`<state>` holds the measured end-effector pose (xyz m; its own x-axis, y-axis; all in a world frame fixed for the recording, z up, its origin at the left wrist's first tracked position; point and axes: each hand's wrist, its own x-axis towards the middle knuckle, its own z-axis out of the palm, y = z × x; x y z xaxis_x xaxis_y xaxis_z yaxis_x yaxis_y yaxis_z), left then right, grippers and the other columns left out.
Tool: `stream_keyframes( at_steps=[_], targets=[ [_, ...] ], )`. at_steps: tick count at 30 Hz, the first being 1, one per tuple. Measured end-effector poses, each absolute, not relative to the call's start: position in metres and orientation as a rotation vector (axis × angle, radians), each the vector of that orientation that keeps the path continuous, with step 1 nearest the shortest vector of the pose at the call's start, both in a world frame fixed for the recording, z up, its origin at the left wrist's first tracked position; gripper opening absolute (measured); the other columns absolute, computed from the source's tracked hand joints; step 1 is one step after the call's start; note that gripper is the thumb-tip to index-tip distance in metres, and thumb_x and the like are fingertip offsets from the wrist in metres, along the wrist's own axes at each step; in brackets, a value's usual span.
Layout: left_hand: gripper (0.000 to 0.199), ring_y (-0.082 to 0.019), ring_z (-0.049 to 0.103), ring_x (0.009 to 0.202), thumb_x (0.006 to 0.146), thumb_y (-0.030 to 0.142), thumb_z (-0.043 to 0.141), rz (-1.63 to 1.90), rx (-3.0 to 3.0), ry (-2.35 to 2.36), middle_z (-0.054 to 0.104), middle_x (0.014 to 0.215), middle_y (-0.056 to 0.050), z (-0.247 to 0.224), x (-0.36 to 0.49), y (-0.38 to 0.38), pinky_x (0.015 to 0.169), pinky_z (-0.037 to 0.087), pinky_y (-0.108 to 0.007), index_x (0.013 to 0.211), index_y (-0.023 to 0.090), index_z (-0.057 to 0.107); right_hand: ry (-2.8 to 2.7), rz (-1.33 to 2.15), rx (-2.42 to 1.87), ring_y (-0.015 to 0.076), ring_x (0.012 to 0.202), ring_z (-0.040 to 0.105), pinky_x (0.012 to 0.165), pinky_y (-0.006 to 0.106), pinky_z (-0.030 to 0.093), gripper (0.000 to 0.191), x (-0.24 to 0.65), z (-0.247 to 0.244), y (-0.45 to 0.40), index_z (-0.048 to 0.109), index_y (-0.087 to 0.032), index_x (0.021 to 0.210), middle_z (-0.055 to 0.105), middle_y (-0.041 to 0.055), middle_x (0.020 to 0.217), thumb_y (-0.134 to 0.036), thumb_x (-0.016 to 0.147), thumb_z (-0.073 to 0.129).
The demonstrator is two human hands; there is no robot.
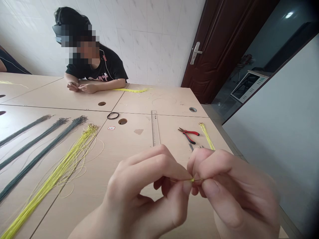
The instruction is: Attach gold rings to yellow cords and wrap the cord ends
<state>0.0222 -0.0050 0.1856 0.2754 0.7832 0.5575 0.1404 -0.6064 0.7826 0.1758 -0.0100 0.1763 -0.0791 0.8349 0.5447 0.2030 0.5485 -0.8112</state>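
Observation:
My left hand (152, 189) and my right hand (231, 186) meet low in the view, to the right of its middle. Between their fingertips runs a thin yellow cord (192, 180) with a small knot-like lump. Thumb and forefinger of my left hand pinch it on one side of the lump. On the other side, my right thumb and fingers grip a thin strand of it. The rest of the cord is hidden by my hands. Beyond them lie pliers (188, 133) with red and black handles, a clear ruler (155, 127) and a small yellow cord bundle (206, 135).
A long yellow cord bundle (57, 176) and several dark grey-green bundles (42, 159) lie on the left. A black band (113, 116), a paper label (111, 128) and a tape roll (192, 109) are farther back. Across the table (139, 159) sits a person (109, 64) in a black shirt.

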Motion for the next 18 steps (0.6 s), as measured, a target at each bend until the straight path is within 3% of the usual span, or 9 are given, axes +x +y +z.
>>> stream_keyframes(
  at_steps=[6,14,18],
  targets=[
    [0.017,-0.007,0.048,0.049,0.073,0.002,0.056,1.364,1.950,0.813,0.052,0.058,0.003,0.1845,0.0225,-0.0025,0.043,0.040,-0.018,0.071,0.018,0.061,-1.571,0.640,-0.897,0.0136,0.047,0.047,0.046,0.029,0.041,0.016,0.1728,0.1747,-0.0109,0.052,-0.023,0.066,0.049,-0.0016,0.054,-0.022,0.082,0.051],
    [0.024,-0.007,0.046,0.051,0.071,-0.004,0.049,1.354,1.956,0.815,0.050,0.060,0.003,0.1865,0.0229,-0.0057,0.044,0.038,-0.019,0.075,0.018,0.059,-1.595,0.637,-0.831,0.0137,0.048,0.047,0.046,0.029,0.042,0.016,0.1742,0.1763,-0.0083,0.053,-0.023,0.068,0.047,-0.0021,0.053,-0.021,0.084,0.050],
    [0.020,-0.008,0.047,0.054,0.075,0.001,0.049,1.336,1.946,0.861,0.049,0.062,0.004,0.1848,0.0204,-0.0047,0.047,0.039,-0.021,0.074,0.020,0.054,-1.715,0.645,-0.782,0.0153,0.057,0.053,0.055,0.031,0.047,0.017,0.1816,0.1813,-0.0026,0.058,-0.021,0.072,0.052,0.0003,0.060,-0.019,0.086,0.047]
  ],
)
